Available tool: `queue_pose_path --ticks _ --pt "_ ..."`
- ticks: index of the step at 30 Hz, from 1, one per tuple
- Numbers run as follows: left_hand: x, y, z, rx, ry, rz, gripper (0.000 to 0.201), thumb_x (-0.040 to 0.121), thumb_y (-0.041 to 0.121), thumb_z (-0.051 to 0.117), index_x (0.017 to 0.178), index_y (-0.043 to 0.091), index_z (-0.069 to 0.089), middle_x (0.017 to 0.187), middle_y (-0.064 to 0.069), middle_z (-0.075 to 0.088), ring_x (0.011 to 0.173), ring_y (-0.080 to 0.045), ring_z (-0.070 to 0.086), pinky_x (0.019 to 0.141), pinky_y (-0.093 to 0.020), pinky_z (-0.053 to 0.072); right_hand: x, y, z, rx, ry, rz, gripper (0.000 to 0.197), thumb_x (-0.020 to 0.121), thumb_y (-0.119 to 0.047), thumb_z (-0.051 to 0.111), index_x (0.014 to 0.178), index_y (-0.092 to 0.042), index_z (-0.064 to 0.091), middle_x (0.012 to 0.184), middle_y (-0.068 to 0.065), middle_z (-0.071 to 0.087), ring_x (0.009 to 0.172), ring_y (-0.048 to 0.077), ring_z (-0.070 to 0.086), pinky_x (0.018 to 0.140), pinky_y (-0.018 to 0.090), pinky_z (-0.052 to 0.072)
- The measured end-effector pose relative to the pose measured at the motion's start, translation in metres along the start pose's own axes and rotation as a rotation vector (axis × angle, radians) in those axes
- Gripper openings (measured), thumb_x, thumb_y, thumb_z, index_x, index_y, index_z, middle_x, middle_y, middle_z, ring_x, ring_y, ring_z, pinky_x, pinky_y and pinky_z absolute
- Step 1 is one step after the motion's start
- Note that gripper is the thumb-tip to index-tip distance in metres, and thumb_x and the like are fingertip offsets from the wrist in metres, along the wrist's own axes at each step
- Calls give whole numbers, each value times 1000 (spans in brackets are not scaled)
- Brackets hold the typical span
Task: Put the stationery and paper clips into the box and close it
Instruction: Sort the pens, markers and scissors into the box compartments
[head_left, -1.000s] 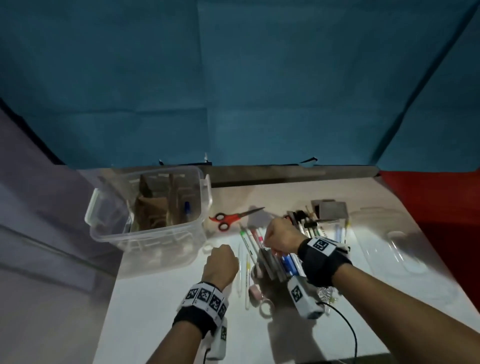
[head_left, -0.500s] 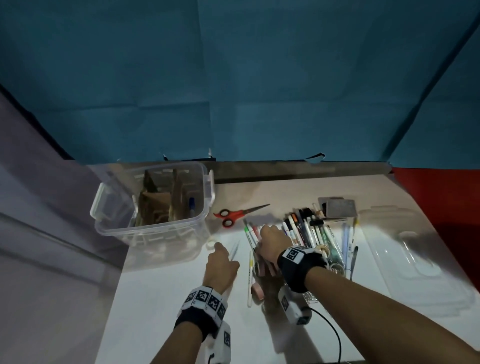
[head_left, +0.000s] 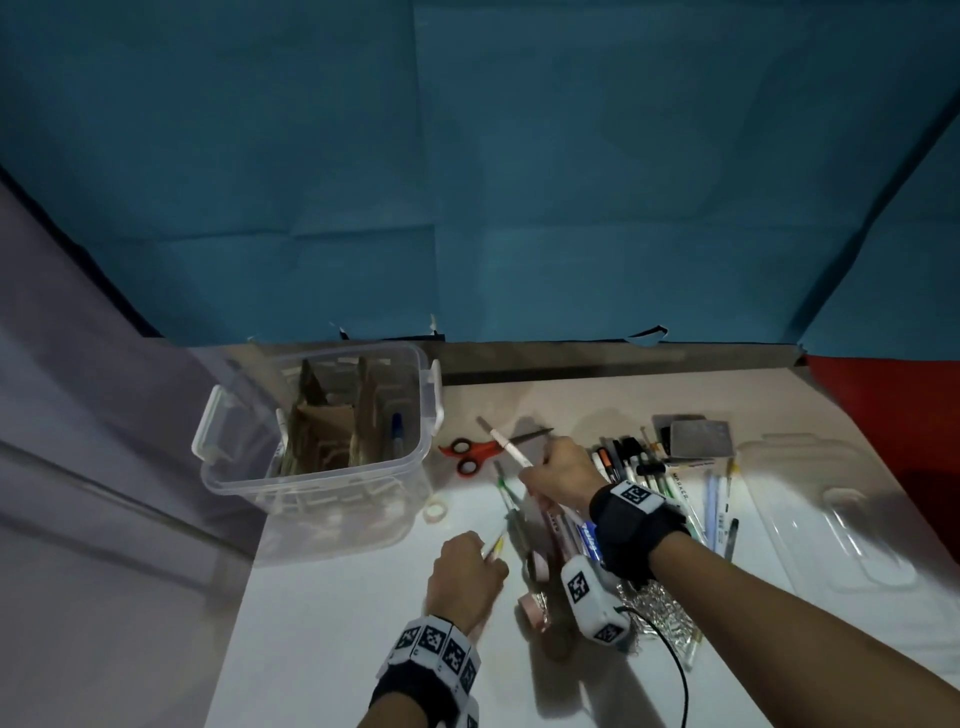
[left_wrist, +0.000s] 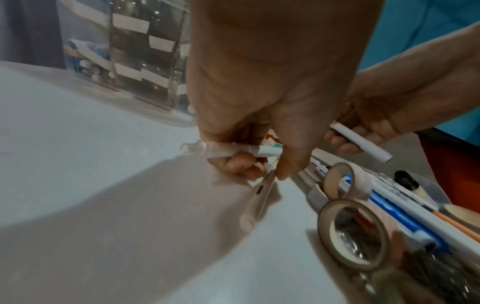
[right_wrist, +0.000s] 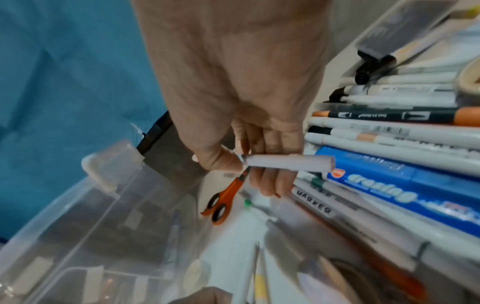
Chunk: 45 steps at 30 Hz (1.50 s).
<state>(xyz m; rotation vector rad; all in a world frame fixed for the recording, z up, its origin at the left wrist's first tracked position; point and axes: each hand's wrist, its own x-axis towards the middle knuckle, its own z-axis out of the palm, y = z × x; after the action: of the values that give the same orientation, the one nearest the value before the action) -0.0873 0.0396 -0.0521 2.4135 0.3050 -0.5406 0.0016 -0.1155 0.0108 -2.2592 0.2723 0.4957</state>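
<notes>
The clear plastic box (head_left: 427, 400) stands open at the table's left, with cardboard dividers and a blue pen inside. My right hand (head_left: 558, 473) pinches a white pen (head_left: 511, 453) lifted above the pen pile (head_left: 649, 478); the right wrist view shows it between thumb and fingers (right_wrist: 285, 163). My left hand (head_left: 470, 566) sits low in front of the box and grips a clear-capped pen (left_wrist: 228, 151), its fingertips on another pale pen (left_wrist: 257, 201) lying on the table. Paper clips (head_left: 654, 608) lie in a heap by my right wrist.
Orange-handled scissors (head_left: 467, 453) lie between the box and the pile. Tape rolls (left_wrist: 353, 234) sit near my left hand, and another roll (head_left: 435, 512) beside the box. The clear lid (head_left: 831, 525) lies at the right. A blue tube (right_wrist: 389, 191) rests among the markers.
My right hand has raised a white pen off the pile, its tip now pointing toward the box. My left hand stays low on the table with its pen.
</notes>
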Motion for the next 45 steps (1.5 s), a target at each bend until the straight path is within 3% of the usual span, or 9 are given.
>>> queue_pose_path --ticks 7,11,16,20,22,26,32,38,45 --pt "6 -17 -16 -182 32 -29 42 79 39 51 111 13 49 96 -10 68 87 -30 68 80 -46 58 3 -12 27 -434 -152 -88 44 92 -35 57 129 -13 50 117 11 63 100 27 66 80 35 55" --pt "2 -22 -21 -255 -17 -60 27 83 31 49 107 17 47 92 -11 69 80 -27 70 74 -42 59 3 -3 39 -654 -82 -90 41 96 -14 49 137 -9 44 130 15 57 118 34 58 93 41 50" --pt "-12 -3 -42 -346 -103 -24 18 93 7 47 110 10 52 92 -17 69 62 -17 69 61 -34 61 5 -11 24 -488 -134 -16 33 94 -20 57 123 -8 54 124 12 61 110 29 63 86 33 53" --pt "-22 20 -76 -368 -183 92 24 93 7 55 115 15 61 97 -6 62 75 -14 75 68 -34 60 1 -21 -29 -86 -109 23 27 88 -31 71 107 -13 62 89 5 68 63 12 61 47 18 51" --pt "-30 36 -102 -399 -191 168 24 94 9 59 117 17 62 104 -9 64 76 -13 76 68 -30 59 -11 -34 -58 42 -153 -18 4 97 -16 57 95 -16 61 79 3 64 61 11 59 49 18 51" --pt "-43 57 -168 -541 -118 260 24 95 10 65 117 19 63 98 -6 74 80 -19 76 70 -32 61 -24 -72 -85 155 -240 -100 13 102 -21 49 100 -17 61 86 14 74 70 21 68 57 29 51" --pt "-27 20 -256 -639 126 212 23 90 4 70 111 11 65 85 -13 76 76 -31 76 64 -38 60 -31 -163 -40 163 -240 -299 21 93 -20 67 78 -7 62 66 9 61 50 16 56 52 27 47" --pt "-8 -55 -320 -456 410 73 17 84 -6 68 99 2 69 64 -1 73 51 -7 67 48 -19 46 -44 -239 38 196 -415 -303 22 91 -8 67 70 -4 61 51 3 63 38 10 58 41 21 49" --pt "42 -76 -322 -146 370 -55 20 84 9 67 104 6 71 98 -10 75 78 -19 70 63 -24 53 -24 -299 100 276 -446 -159 13 92 -13 66 96 -1 63 74 13 63 57 23 65 56 35 60"
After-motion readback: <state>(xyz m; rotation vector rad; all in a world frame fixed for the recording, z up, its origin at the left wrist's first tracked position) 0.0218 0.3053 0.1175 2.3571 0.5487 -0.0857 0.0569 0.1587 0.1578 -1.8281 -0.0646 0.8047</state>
